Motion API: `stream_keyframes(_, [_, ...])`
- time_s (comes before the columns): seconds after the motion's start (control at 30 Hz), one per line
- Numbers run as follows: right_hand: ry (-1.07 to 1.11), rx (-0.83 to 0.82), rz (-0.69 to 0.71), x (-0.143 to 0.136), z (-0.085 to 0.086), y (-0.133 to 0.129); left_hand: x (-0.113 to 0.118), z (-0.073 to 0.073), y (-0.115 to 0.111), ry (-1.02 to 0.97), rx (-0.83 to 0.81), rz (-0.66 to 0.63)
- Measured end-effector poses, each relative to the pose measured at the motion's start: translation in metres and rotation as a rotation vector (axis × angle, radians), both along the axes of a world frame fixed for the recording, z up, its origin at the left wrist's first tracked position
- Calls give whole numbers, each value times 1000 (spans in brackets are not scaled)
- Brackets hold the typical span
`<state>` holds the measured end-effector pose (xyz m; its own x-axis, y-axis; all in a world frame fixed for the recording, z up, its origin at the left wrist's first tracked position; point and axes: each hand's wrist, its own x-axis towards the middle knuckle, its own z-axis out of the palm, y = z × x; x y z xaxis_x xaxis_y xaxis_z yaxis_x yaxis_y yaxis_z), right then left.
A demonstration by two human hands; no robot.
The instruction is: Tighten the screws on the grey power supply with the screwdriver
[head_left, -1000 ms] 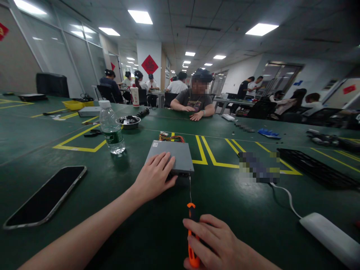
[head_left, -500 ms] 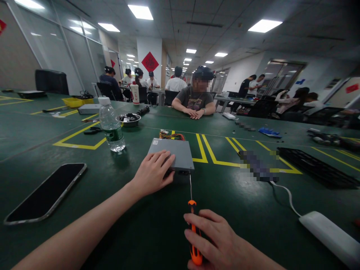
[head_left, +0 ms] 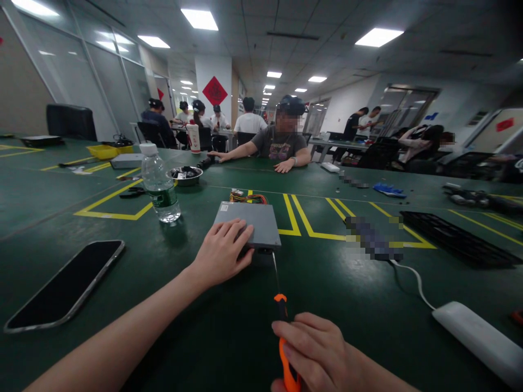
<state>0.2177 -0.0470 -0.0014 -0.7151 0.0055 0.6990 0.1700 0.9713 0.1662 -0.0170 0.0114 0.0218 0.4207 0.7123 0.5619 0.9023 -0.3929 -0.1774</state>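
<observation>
Power supply [head_left: 262,220] on green office table [head_left: 220,337]

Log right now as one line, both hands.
left hand: resting on grey metal box | right hand: gripping orange-black screwdriver | tip: at box's near face, contact unclear | coloured wires: at box's far side

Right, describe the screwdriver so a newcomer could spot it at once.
On the green table, find the grey box under the left hand. By its near right corner starts the thin shaft of the screwdriver, which runs to the right hand. Its orange and black handle sets it apart from the box.
</observation>
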Motion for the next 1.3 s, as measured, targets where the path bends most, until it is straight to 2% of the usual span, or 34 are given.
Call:
stream_keyframes(0.2, [-46,-57,58,-9,4,-1,0,0,0,10,13,-2])
stream_keyframes(0.47, [-47,-58,1,-15,10,1,0,0,-1,3,8,0])
stream_keyframes(1.1, [6,-64,-11,-7,0,3,2,1,-1,-25,-16,23])
stream_keyframes(1.3, [-123,-66,-15,-12,11,-2,2,1,-2,-17,-18,24])
